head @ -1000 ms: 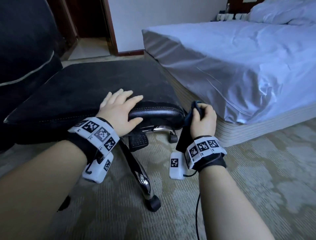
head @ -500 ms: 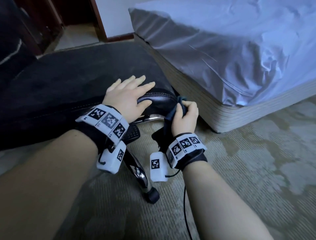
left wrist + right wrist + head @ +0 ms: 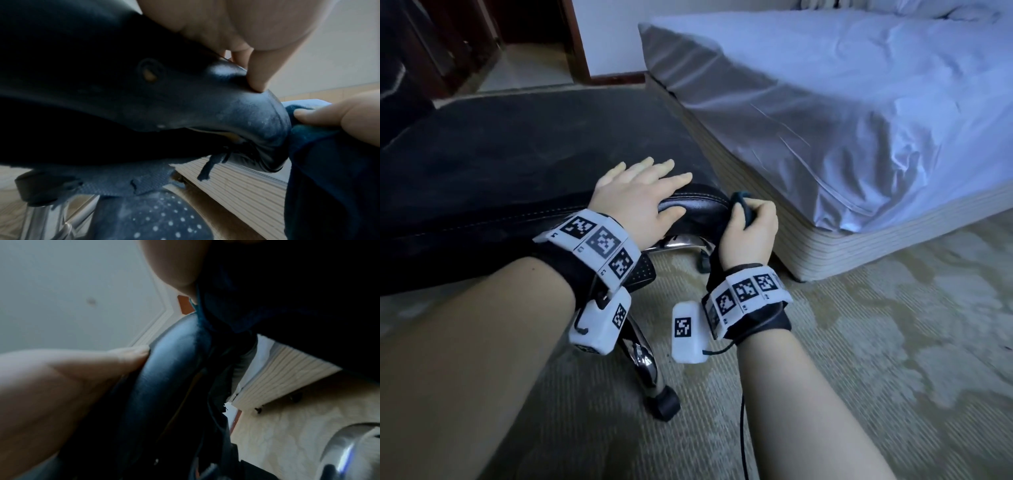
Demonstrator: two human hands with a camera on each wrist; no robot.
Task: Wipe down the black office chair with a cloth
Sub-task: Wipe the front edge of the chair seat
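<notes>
The black office chair (image 3: 524, 161) fills the left of the head view, its leather front edge (image 3: 688, 205) rounded and shiny. My left hand (image 3: 643, 198) lies flat on that edge with straight fingers, the thumb (image 3: 257, 73) pressing the rim. My right hand (image 3: 750, 229) grips a dark blue cloth (image 3: 743, 202) and holds it against the seat's right front corner. In the left wrist view the cloth (image 3: 329, 162) hangs down beside the dusty seat corner (image 3: 263, 116). The right wrist view shows the cloth (image 3: 226, 305) bunched over the leather edge (image 3: 168, 369).
A bed with a pale blue sheet (image 3: 842, 113) stands close on the right, its ribbed base (image 3: 859, 246) near my right hand. Chrome chair legs (image 3: 643, 359) with a black caster (image 3: 666, 406) stand on the patterned carpet (image 3: 859, 359). A dark doorway (image 3: 524, 41) lies beyond.
My right hand with the cloth has moved left, from beside the seat onto its front corner. The left hand has stayed flat on the edge. The camera has shifted.
</notes>
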